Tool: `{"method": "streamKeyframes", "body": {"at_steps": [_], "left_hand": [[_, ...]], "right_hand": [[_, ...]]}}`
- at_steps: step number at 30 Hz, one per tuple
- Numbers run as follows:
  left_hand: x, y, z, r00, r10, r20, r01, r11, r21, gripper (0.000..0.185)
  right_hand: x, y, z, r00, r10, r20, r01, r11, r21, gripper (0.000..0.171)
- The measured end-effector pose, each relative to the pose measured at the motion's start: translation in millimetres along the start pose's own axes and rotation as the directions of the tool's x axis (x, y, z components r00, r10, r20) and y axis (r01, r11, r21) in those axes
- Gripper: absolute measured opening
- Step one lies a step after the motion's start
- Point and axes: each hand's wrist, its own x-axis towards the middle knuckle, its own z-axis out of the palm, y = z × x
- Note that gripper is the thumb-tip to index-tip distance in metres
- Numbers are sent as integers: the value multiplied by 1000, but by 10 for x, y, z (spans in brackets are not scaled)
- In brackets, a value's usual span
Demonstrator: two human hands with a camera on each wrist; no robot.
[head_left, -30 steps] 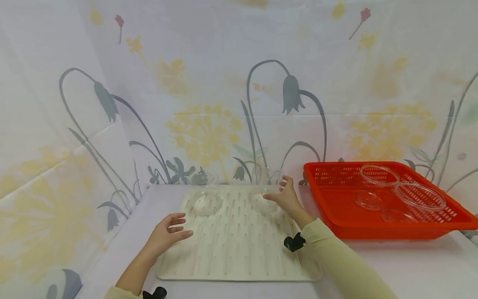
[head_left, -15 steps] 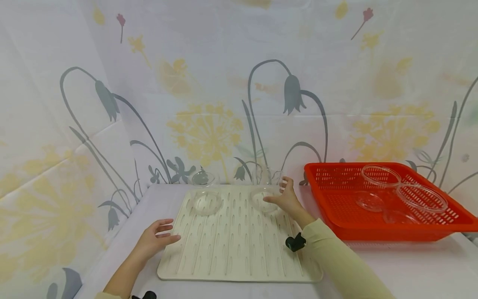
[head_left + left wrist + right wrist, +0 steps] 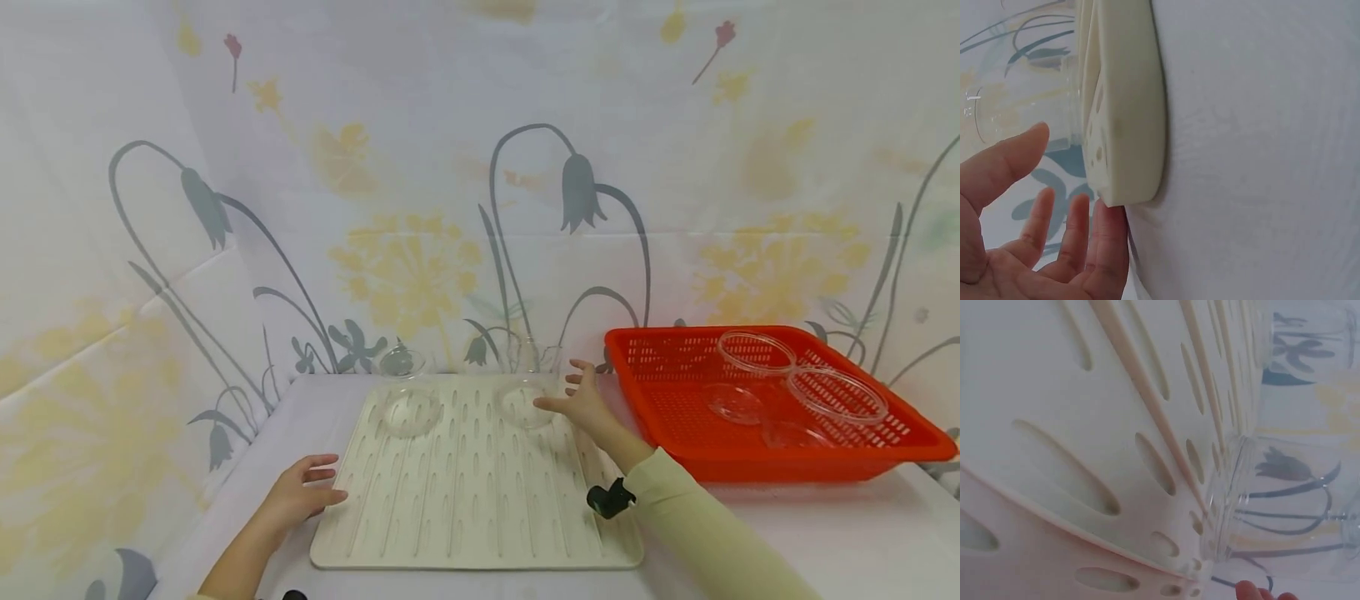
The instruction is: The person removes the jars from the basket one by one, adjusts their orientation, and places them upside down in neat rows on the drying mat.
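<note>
A white table point(image 3: 787, 533) carried a cream drying mat point(image 3: 472, 492) near its left edge and a red basket point(image 3: 675, 433) at its right edge, clear dishes point(image 3: 836, 392) lying in the basket. Two clear glass bowls stood at the mat's far edge. The right hand point(image 3: 581, 400), fingers spread and holding nothing, hovered just beside the right bowl point(image 3: 525, 404). The left hand point(image 3: 300, 496), fingers relaxed, rested at the mat's near left corner, well apart from the left bowl point(image 3: 408, 408).
</note>
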Motion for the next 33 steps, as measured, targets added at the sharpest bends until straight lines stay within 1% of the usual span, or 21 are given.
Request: {"method": "streamKeyframes", "body": {"at_steps": [4,7,12,16,19,22,24,28,33], "left_hand": [[5,-2,-14,1000,-16,14,16,1000,-5,63],[15,-23,-36,999,-22,32,22,1000,4,62],[49,-67,-86,996,-41,80,36,997,63,61],[58,-89,-125,989,-61,133,48,994,100,60],[53,-92,-142,984,-70,163,54,994,98,59],[47,-94,-148,982,-78,172,66,995,78,60],[40,-92,-149,981,-74,182,62,996,68,60],[38,-86,-147,979,-71,189,61,997,56,60],[44,-96,-147,979,-72,191,63,997,50,61]], "right_hand": [[-110,-75,-44,1000,-2,14,2,1000,-24,89],[-182,-122,-56,1000,-20,18,20,999,-33,88],[-278,-206,-77,999,-32,22,32,999,-35,89],[-344,-257,-101,999,-35,19,36,998,-42,89],[-392,-280,-123,999,-42,24,43,998,-43,88],[-446,-310,-143,998,-61,32,62,997,-42,87],[-480,-335,-165,996,-84,39,86,995,-43,86],[-548,-388,-227,990,-129,55,131,990,-47,86],[-627,-456,-296,986,-156,63,159,986,-56,87]]}}
